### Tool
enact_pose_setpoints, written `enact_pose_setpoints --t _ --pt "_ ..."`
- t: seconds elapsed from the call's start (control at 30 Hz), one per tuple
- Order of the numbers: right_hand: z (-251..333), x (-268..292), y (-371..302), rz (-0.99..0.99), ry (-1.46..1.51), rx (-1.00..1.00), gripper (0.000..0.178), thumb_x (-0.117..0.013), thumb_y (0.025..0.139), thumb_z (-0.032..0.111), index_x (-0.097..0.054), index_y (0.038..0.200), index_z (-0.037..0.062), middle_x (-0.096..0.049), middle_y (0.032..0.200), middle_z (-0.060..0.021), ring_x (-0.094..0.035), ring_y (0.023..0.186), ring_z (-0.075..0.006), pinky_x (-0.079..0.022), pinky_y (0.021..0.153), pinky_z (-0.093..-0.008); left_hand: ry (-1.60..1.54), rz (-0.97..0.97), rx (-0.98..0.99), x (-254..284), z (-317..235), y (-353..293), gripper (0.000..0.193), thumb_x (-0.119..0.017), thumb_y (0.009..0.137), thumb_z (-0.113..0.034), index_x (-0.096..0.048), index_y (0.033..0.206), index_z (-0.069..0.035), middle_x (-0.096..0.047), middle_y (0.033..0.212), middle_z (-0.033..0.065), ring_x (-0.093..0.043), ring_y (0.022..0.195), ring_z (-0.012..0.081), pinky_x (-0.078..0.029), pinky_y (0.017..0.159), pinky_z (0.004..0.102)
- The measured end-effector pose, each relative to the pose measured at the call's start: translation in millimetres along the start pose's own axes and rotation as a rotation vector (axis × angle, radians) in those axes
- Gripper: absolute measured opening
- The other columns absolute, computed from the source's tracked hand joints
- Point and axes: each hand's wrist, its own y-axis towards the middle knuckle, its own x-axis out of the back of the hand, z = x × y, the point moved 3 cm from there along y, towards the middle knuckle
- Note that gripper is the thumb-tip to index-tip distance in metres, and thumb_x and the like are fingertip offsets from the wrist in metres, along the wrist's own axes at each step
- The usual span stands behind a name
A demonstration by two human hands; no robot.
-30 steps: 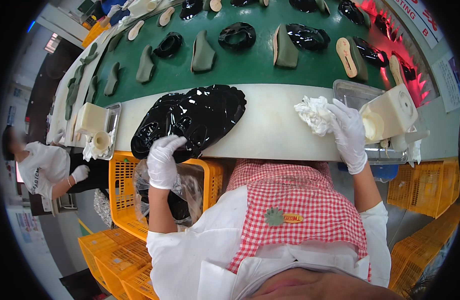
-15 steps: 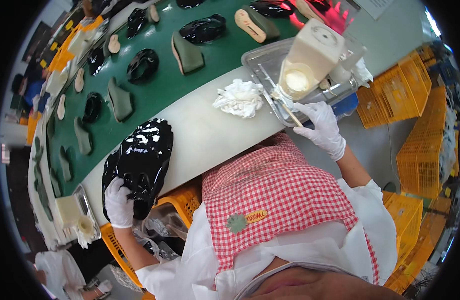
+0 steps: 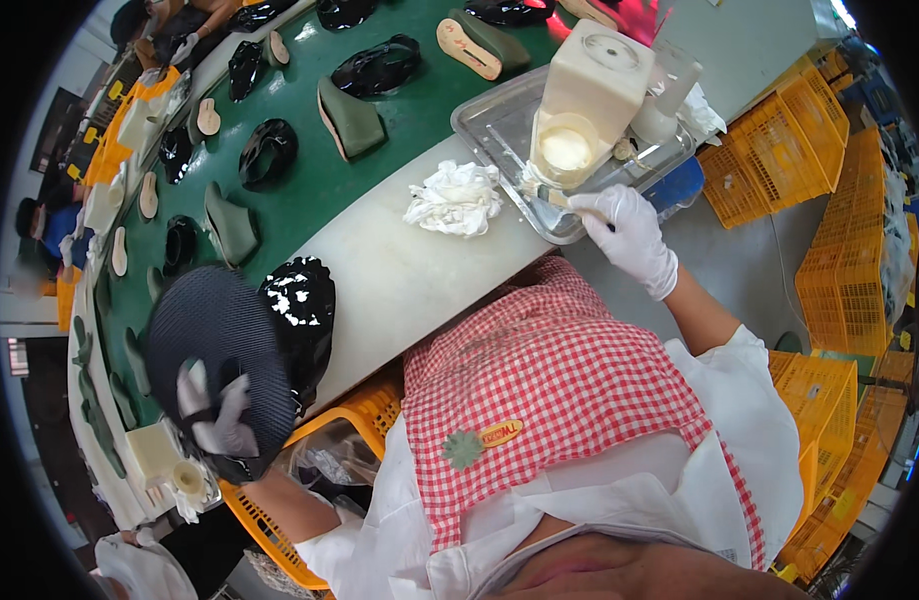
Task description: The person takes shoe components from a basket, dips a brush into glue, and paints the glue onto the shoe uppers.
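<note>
My left hand (image 3: 215, 412), in a white glove, grips a black shoe upper (image 3: 217, 325) raised at the left table edge. Its dark, finely textured side faces up, and the gloved fingers show across its lower part. Beside it, a glossy black shoe upper (image 3: 304, 300) lies on the white table border. Closed round a brush (image 3: 553, 196), my gloved right hand (image 3: 631, 238) is at the near edge of a clear plastic tray (image 3: 467, 125). The brush end rests beside the round mouth of a white dispenser (image 3: 591, 85) holding pale, creamy stuff.
A crumpled white cloth (image 3: 454, 198) lies left of the tray. Green wedge soles (image 3: 351, 120) and glossy black uppers (image 3: 377, 65) are spread over the green surface (image 3: 314, 190). Yellow crates (image 3: 774, 150) stand at right; another crate (image 3: 374, 410) sits below the table edge. People work at far left.
My left hand has lifted a black upper leftward and turned its textured side up, uncovering the glossy one beside it. My right hand has closed more firmly round the brush.
</note>
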Motion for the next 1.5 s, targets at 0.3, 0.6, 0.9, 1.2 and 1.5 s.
enact_pose_setpoints --t 0.3,0.6,0.9,1.2,1.5 --pt "-8 -24 31 0.022 0.464 -0.488 0.028 -0.069 0.084 0.03 -0.072 0.103 0.0107 -0.07 0.093 -0.0148 -0.067 0.084 -0.0262 -0.051 0.078 -0.0334 -0.557 0.731 0.38 -184 9 -31 0.055 -0.062 0.079 -0.018 -0.051 0.127 0.005 -0.062 0.105 0.015 -0.064 0.071 0.0227 -0.048 0.056 0.0281" --pt "-6 -45 31 0.026 0.483 -0.492 0.022 -0.071 0.083 0.03 -0.072 0.099 0.0139 -0.071 0.089 -0.0116 -0.069 0.085 -0.0255 -0.053 0.079 -0.0336 -0.605 1.065 0.515 -220 48 -33 0.045 -0.05 0.095 -0.011 -0.04 0.135 0.007 -0.055 0.119 0.0146 -0.067 0.086 0.0274 -0.053 0.065 0.0309" --pt "3 -12 40 0.129 0.83 -0.533 0.02 -0.064 0.09 0.006 -0.069 0.109 0.0031 -0.069 0.107 -0.0027 -0.063 0.095 -0.0124 -0.049 0.086 -0.0241 -0.687 1.189 0.558 -215 48 -38 0.065 -0.068 0.079 -0.022 -0.045 0.133 0.005 -0.067 0.11 0.0101 -0.072 0.081 0.0227 -0.052 0.055 0.0226" --pt "-14 15 49 0.117 1.051 -0.487 0.019 -0.068 0.087 0.006 -0.071 0.106 0.0032 -0.067 0.106 -0.0027 -0.061 0.092 -0.0118 -0.048 0.085 -0.0245 -0.627 1.276 0.587 -229 44 -39 0.065 -0.07 0.078 -0.022 -0.047 0.129 0.01 -0.064 0.114 0.0156 -0.07 0.088 0.0268 -0.054 0.066 0.0274" --pt "-21 16 55 -0.061 0.628 -0.391 0.017 -0.071 0.082 0.008 -0.072 0.099 0.0045 -0.07 0.099 -0.0074 -0.065 0.095 -0.0169 -0.049 0.089 -0.0291 -0.295 1.311 0.482 -239 26 -34 0.067 -0.065 0.081 -0.016 -0.034 0.136 0.006 -0.064 0.096 0.0133 -0.066 0.079 0.0176 -0.047 0.058 0.0226"
